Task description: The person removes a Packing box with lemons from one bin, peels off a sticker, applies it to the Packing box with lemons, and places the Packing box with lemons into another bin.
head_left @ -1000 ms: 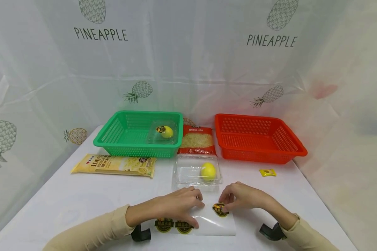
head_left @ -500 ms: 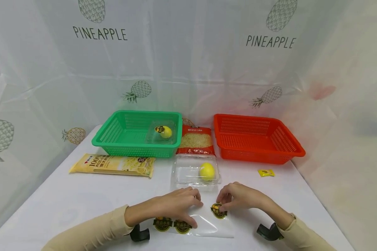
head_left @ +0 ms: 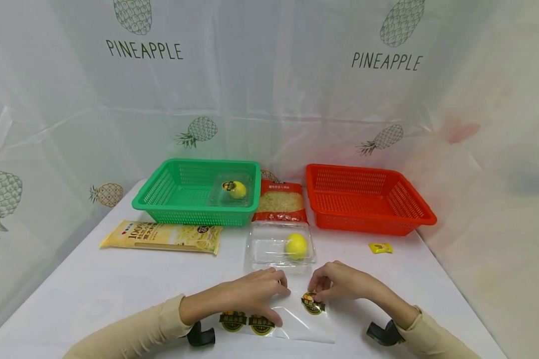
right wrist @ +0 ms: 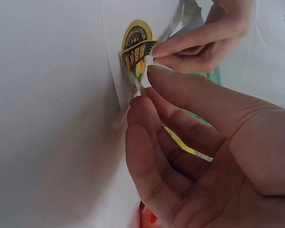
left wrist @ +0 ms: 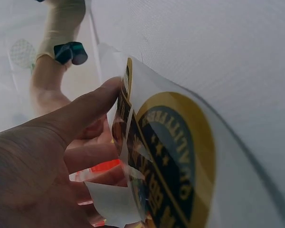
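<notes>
A glossy sheet of round black-and-gold stickers [head_left: 303, 331] lies near the table's front. My left hand [head_left: 253, 294] rests on its middle, thumb beside a sticker [head_left: 261, 325] and fingers spread toward the far edge. At the sheet's right end, my right hand [head_left: 343, 281] pinches the upper edge of another sticker [head_left: 313, 303] between thumb and fingertips. In the right wrist view that sticker [right wrist: 140, 42] appears partly raised at the pinched edge. Just beyond the hands stands a clear plastic box [head_left: 267, 249] holding a yellow lemon [head_left: 296, 247].
A green basket [head_left: 197, 217] at the back left holds a clear box with a stickered lemon [head_left: 237, 190]. A red basket [head_left: 368, 224] stands back right. Around them lie a red pasta bag [head_left: 280, 199], a yellow noodle packet [head_left: 161, 237] and a small yellow sachet [head_left: 381, 248].
The sticker under my right fingers and the sheet's right end have shifted very slightly. Both hands keep nearly the same place.
</notes>
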Tool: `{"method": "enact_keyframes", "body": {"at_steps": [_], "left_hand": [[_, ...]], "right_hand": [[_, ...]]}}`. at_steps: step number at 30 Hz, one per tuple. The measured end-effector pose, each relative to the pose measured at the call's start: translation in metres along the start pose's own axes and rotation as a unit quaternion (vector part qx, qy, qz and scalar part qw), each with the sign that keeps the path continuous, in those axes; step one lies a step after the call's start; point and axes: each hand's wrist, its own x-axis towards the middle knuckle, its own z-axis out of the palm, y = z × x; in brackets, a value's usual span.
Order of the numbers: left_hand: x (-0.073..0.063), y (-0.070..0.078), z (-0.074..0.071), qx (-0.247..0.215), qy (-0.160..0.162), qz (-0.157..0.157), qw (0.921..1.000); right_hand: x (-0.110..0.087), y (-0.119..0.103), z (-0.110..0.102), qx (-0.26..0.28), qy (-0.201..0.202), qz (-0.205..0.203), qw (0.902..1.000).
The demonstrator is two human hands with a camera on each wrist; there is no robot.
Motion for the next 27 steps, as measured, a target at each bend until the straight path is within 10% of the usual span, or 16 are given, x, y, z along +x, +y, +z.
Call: {"method": "enact_keyframes", "body": {"at_steps": [27], "left_hand": [[-0.0016, 0.0005, 0.0043, -0.005, 0.019, -0.006, 0.9998]], "right_hand": [[-0.0031, -0.0055, -0.0046, 0.027, -0.001, -0.018, 0.9995]]}}
